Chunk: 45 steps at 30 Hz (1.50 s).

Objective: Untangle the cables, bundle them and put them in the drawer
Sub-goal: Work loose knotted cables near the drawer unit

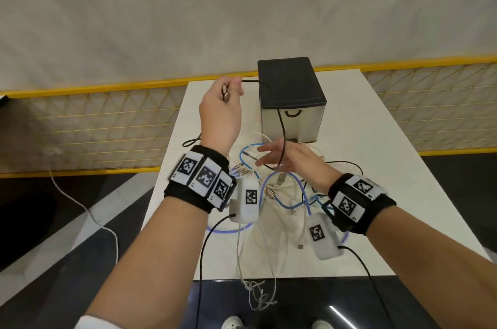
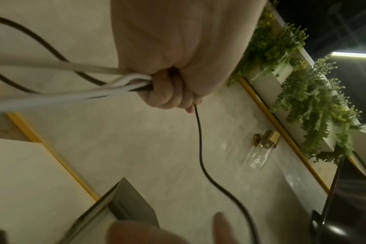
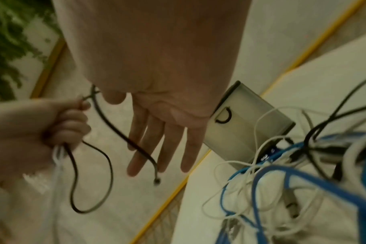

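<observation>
My left hand [image 1: 228,92] is raised left of the drawer box and grips a black cable [image 1: 281,124] together with some white cable ends. In the left wrist view its fingers [image 2: 167,94] curl round the white and black strands. The black cable runs across the drawer box [image 1: 291,102] down to my right hand [image 1: 269,159]. That hand hovers open over the tangle of blue, white and black cables [image 1: 279,194], and the black cable [image 3: 136,145] lies across its straight fingers [image 3: 163,148]. The drawer front [image 3: 246,127] with its black handle [image 1: 293,113] is closed.
The white table [image 1: 376,140] is narrow, with the tangle in its middle. Thin white cables [image 1: 258,293] hang over its front edge. A white cord [image 1: 80,207] trails on the floor at left. A yellow-framed mesh railing [image 1: 94,124] runs behind the table.
</observation>
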### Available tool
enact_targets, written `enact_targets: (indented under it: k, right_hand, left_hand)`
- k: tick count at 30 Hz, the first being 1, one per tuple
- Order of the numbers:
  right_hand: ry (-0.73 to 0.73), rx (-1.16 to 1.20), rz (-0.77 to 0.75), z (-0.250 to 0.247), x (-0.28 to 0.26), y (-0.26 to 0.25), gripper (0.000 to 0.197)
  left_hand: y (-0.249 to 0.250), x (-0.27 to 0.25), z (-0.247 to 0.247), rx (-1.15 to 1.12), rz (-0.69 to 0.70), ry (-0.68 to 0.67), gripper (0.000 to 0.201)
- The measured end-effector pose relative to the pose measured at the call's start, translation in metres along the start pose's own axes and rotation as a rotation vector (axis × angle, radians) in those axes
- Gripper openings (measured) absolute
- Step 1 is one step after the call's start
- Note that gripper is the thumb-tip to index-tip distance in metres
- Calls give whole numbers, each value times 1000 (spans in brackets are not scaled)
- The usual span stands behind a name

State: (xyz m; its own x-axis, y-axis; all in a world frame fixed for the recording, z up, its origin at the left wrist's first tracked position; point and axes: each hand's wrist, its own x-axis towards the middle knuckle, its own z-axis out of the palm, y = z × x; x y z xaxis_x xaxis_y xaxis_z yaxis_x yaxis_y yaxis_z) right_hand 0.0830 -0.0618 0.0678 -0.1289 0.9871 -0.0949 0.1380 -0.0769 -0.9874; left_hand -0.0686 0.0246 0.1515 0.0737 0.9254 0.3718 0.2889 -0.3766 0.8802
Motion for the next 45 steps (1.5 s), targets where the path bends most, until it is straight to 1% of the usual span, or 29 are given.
enact_targets:
  k: [1,2,4,5,7,9,11,14,17,19,20,21,22,24,25,27,29,30,32,34,35,37,39,40,41,42,43,44,45]
  right_hand:
    - [-15,61,6,1,-2,-3,45]
    - [-18,69,-9,1,-4,-6,46]
    - [-20,-8,-52,-1,-11,-12,41]
    - [-29,-32,-71,-3,-15,-14,42]
    - [-54,0,-70,-5,-25,-16,50]
    - [-90,43,-35,-3,-38,-10,54]
    - [-161,-21,2,-1,-54,3,53]
    - [-344,-196,107,7,-82,28,50]
    - [-514,-326,242,21,-107,51,52]
    - [-571,-413,296,31,-118,66,54]
    - [-598,-471,301,35,-122,73,55]
    - [-631,-543,295,40,-125,79,55]
    - [-663,-612,288,44,-129,85,55]
    - [-699,-728,278,51,-132,93,53]
    - [-699,-774,278,53,-132,96,51]
    - [-672,-843,295,55,-128,99,43]
    - [-632,-909,325,56,-126,101,37]
    - [-627,-945,336,57,-126,101,34]
    - [-639,-957,347,59,-127,99,22]
    - [-612,-952,348,56,-124,94,20]
    - [-563,-982,348,53,-121,89,22]
    - [-432,-1113,332,42,-113,76,24]
    - [-279,-1203,257,34,-105,56,26]
    - [-210,-1152,191,34,-103,41,29]
    - [-167,-1022,124,37,-101,26,37]
    - [-164,-856,66,44,-102,6,46]
    - [-199,-707,36,54,-103,-10,51]
    - [-246,-593,14,68,-104,-23,48]
    - [-280,-525,-3,82,-104,-27,37]
  left_hand:
    - [-2,1,-2,8,-4,11,31]
    - [-5,1,-6,13,-6,24,31]
    - [-9,1,-14,16,-20,51,32]
    - [-12,1,-18,17,-37,60,32]
    - [-17,-3,-27,30,-76,55,33]
    - [-20,-11,-37,42,-113,-18,33]
    - [-21,-23,-46,84,-132,-162,32]
    - [-17,-47,-54,161,-162,-398,30]
    - [-14,-71,-54,242,-184,-555,30]
    - [-13,-87,-51,288,-178,-600,23]
    - [-11,-96,-48,281,-183,-600,16]
    - [-9,-103,-46,258,-198,-589,14]
    - [-6,-110,-44,235,-220,-578,19]
    - [-2,-120,-41,204,-259,-611,28]
    - [0,-123,-41,198,-288,-654,32]
    - [4,-126,-44,161,-390,-774,38]
    - [6,-124,-49,110,-482,-875,37]
    - [7,-122,-52,92,-500,-904,34]
    - [10,-117,-61,51,-470,-933,28]
    - [10,-114,-68,-15,-432,-932,27]
    - [9,-114,-71,-39,-424,-928,29]
    - [9,-115,-75,-57,-412,-926,29]
    - [8,-118,-76,-91,-385,-945,21]
    - [9,-120,-75,-117,-365,-956,17]
    - [9,-122,-72,-140,-346,-958,13]
    - [10,-124,-69,-160,-328,-949,11]
    - [11,-127,-65,-179,-309,-931,10]
    - [13,-130,-60,-201,-294,-906,11]
    - [16,-132,-56,-231,-282,-872,14]
